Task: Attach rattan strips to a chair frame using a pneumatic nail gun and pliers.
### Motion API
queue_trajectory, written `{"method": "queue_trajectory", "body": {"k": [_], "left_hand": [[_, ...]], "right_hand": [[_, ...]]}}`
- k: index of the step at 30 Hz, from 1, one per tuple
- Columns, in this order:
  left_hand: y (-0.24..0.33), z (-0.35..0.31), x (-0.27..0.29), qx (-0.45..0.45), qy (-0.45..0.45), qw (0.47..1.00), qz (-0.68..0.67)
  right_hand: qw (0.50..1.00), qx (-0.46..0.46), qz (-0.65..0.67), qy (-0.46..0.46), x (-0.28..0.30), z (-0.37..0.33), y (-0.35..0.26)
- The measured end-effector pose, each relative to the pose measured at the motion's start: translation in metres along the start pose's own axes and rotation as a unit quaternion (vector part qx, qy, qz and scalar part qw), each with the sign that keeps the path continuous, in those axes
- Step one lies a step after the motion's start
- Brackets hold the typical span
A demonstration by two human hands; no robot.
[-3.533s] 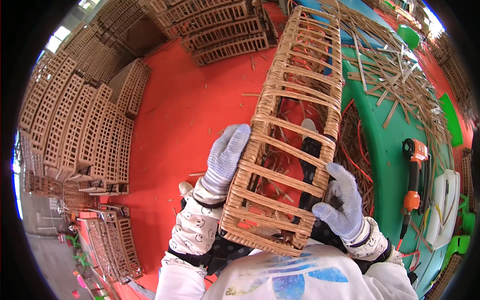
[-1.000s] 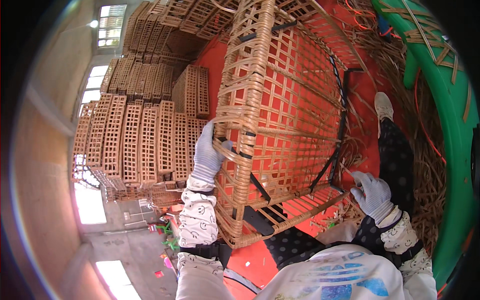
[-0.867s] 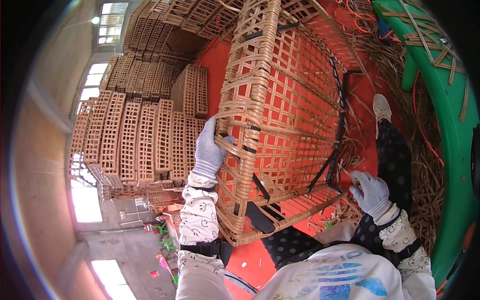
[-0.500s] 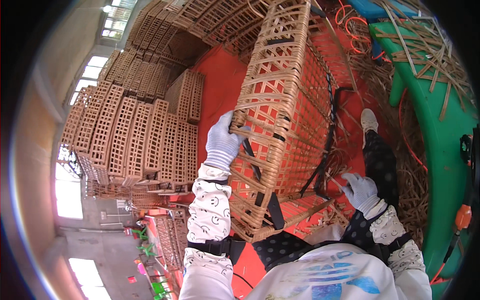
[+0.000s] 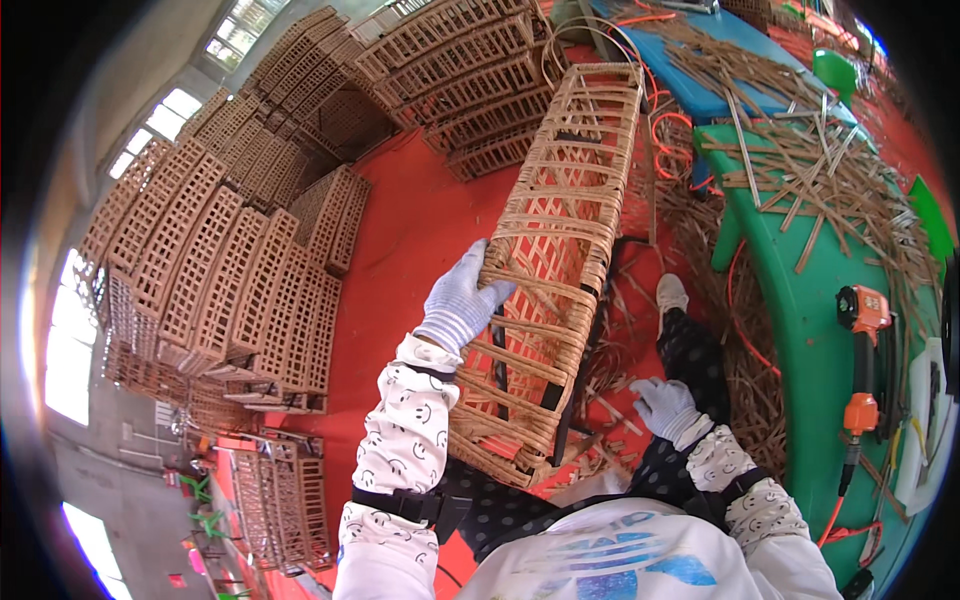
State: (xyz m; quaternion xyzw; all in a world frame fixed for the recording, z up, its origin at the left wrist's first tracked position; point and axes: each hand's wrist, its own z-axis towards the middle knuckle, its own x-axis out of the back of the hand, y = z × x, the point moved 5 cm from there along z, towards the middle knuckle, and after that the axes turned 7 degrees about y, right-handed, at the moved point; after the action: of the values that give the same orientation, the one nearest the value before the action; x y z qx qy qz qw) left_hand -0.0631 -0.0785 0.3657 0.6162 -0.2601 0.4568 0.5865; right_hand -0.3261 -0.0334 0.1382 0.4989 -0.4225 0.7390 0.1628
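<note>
Left hand [image 5: 462, 300], in a pale blue-and-white striped glove, had its grip clamped on the left edge of the long brown woven wicker frame [image 5: 555, 228], about midway along. Thumb lay over the edge, toward the open rungs. The frame stood before the person, its long axis running from near to far and slanting right at the far end. Its near half showed ladder-like crosspieces with dark bars among them; the weave was closer farther along.

Right hand [image 5: 665, 408], gloved alike, was to the right of the frame's near end, apart from it. Its grip was apart, fingers loosely bent (whether a thin strip touched the fingertips, I could not tell).

Near the right hand, on the far side, was a light-coloured shoe [image 5: 672, 293] on the red floor [image 5: 400, 250]. To the right, a green plastic desk [image 5: 770, 290] carried loose brown flat strips [image 5: 800, 165] at its far part and an orange-and-black power tool [image 5: 863, 355] nearer. A blue desk [image 5: 655, 62] adjoined it on the far side. Tall stacks of brown lattice panels [image 5: 215, 265] stood at left.
</note>
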Motion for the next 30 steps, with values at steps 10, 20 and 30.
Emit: {"method": "queue_trajectory", "body": {"k": [10,20,30], "left_hand": [[0.013,-0.018,-0.004,-0.008,0.026,1.0,-0.013],[0.036,-0.031,-0.008,0.04,0.014,0.998,-0.035],[-0.009,-0.02,0.006,-0.043,0.037,0.997,-0.05]], "right_hand": [[0.99,0.028,0.068,0.124,0.042,-0.023,-0.015],[0.984,0.071,0.067,0.147,0.046,-0.035,-0.019],[0.988,0.062,0.057,0.127,0.044,-0.039,-0.014]]}}
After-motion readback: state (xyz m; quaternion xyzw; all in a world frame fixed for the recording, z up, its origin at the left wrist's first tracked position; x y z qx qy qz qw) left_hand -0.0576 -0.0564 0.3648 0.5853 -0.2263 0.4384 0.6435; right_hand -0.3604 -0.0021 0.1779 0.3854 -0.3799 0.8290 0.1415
